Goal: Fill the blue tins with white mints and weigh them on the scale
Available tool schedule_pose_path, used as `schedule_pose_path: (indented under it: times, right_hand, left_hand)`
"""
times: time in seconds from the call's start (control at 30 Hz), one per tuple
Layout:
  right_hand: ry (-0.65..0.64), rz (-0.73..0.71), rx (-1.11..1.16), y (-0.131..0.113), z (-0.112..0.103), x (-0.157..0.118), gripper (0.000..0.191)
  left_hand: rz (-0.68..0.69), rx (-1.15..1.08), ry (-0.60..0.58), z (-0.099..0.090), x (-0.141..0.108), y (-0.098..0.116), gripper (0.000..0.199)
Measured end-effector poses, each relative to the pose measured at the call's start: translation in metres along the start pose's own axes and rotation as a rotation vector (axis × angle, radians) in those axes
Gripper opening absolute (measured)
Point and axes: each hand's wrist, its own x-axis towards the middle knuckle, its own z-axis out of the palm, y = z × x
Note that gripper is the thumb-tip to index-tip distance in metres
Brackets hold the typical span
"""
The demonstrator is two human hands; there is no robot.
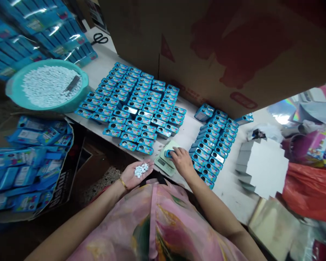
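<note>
My left hand [131, 174] is turned palm up in front of my body, cupped under a small heap of white candy tablets [141, 169]. My right hand [181, 159] reaches over a pale green digital scale [164, 166]. Its fingers are closed on a small blue tin [168, 153] at the scale's platform; they partly hide it. To the left of the scale, many similar blue tins [133, 137] stand in tight rows on the white table. A narrower block of blue tins [208, 139] stands just right of my right hand.
A turquoise basin [83, 85] full of white tablets, with a dark scoop [71, 83], sits at the left. Below it an open carton [70, 152] holds blue packs. A large cardboard box [141, 40] walls the back. Scissors [100, 38] lie behind; white cartons [263, 166] stand right.
</note>
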Motion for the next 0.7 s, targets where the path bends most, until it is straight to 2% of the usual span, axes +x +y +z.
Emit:
schedule_pose_path:
  times: [0.07,0.17,0.3,0.43,0.53,0.7]
  right_hand:
    - [0.024,-0.039,0.082,-0.021,0.002,-0.003,0.027]
    - [-0.055,-0.153,0.213,-0.063,0.006,-0.003,0.024]
    - [-0.097,-0.184,0.206,-0.103,0.019,0.005,0.018]
    - [-0.121,-0.279,0.184,-0.115,0.036,0.01,0.013]
    - [-0.139,-0.248,0.204,-0.118,0.042,0.012,0.01]
    - [-0.134,-0.214,0.234,-0.119,0.04,0.012,0.011]
  left_hand:
    - [-0.038,0.015,-0.022,0.003,0.0,-0.003,0.029]
    - [-0.07,0.023,-0.045,0.002,0.0,-0.006,0.024]
    - [-0.053,0.049,0.019,-0.005,-0.006,-0.006,0.023]
    - [-0.088,0.104,0.105,-0.012,-0.014,-0.003,0.03]
    - [-0.104,0.114,0.093,-0.014,-0.017,-0.003,0.029]
    - [-0.11,0.119,0.074,-0.016,-0.017,-0.001,0.026]
